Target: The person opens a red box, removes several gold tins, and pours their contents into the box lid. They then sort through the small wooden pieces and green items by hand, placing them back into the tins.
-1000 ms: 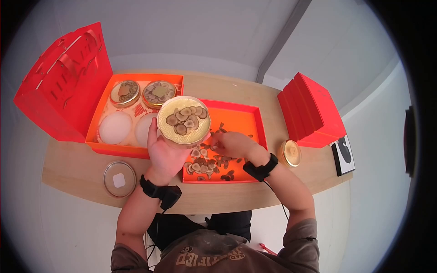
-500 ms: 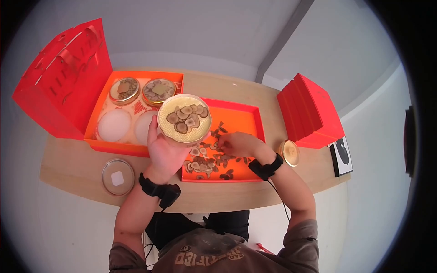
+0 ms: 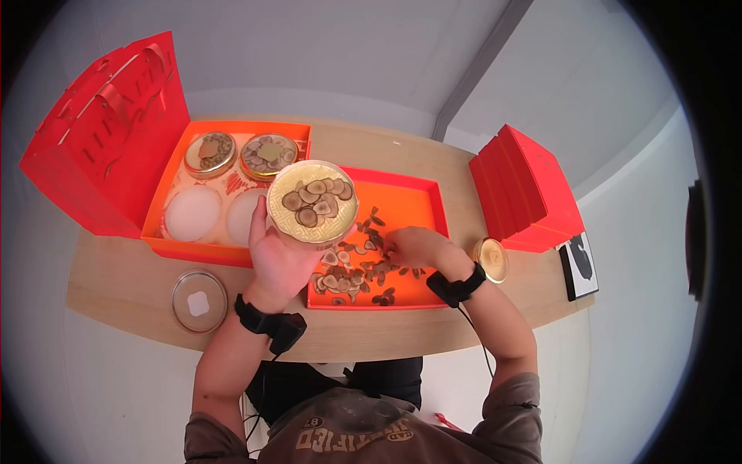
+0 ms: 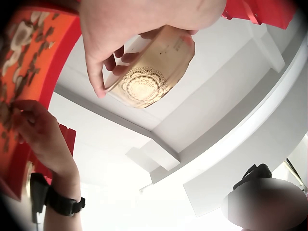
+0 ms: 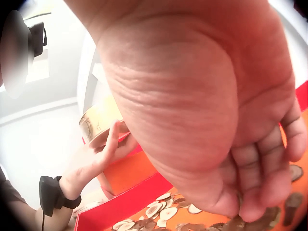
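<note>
In the head view my left hand (image 3: pixel 280 261) holds up a round clear tub (image 3: pixel 336 225), its patterned yellow base bearing several round brown-edged slices (image 3: pixel 307 217). Seen from the left wrist, the fingers of that hand (image 4: pixel 139 21) curve around the tub's side (image 4: pixel 144 86). My right hand (image 3: pixel 420 249) reaches down into the shallow orange tray (image 3: pixel 402 203), fingertips among scattered slices (image 3: pixel 340 282). The right wrist view has this hand (image 5: pixel 183 96) with bent fingers and thumb tip close together over the slices (image 5: pixel 167 213); whether one is pinched cannot be made out.
At left, an orange box (image 3: pixel 174 249) holds two filled jars (image 3: pixel 209 154) beside two round white recesses (image 3: pixel 193 216); a red bag (image 3: pixel 116 147) stands behind. A round lid (image 3: pixel 199 301) lies nearer. Right are red boxes (image 3: pixel 529 193), a gold-topped jar (image 3: pixel 492 260) and a black-and-white box (image 3: pixel 580 267).
My right hand has shifted a little to the right over the slices in the tray. My left hand keeps the tub nearly in place.
</note>
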### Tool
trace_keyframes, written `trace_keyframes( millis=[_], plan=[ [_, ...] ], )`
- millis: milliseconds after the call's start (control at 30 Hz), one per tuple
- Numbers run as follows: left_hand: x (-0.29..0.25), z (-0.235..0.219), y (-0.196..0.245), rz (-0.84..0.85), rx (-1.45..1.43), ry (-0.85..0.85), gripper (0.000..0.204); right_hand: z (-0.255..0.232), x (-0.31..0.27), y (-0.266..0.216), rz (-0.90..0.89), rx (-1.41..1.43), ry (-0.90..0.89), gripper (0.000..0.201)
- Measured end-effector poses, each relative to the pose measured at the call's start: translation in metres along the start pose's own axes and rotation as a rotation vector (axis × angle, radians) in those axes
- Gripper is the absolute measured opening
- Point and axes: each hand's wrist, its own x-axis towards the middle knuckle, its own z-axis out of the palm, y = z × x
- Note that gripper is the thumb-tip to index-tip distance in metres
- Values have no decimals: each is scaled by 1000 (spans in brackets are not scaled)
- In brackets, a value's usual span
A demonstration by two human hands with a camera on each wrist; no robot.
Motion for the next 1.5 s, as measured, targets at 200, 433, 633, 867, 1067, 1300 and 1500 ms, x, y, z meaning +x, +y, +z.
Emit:
trace_keyframes(
  millis=[200,433,633,867,1067,1300,1500],
  plan=[
    [0,0,1,-10,0,-5,74,-1,-3,3,26,55,31,25],
    [0,-1,0,-5,2,1,73,2,-6,0,-28,361,-33,30],
    [0,-1,0,-2,18,-3,73,3,-2,11,-65,121,12,32],
    [0,0,0,-9,-2,-19,72,-11,-23,-17,-57,210,-27,32],
    [-1,1,0,-6,-13,-4,71,0,-16,-7,-72,172,35,41],
    [0,-1,0,-1,14,-9,71,5,-10,1,-80,111,122,36],
    [0,-1,0,2,9,2,71,11,9,0,-234,144,253,22]
  ],
)
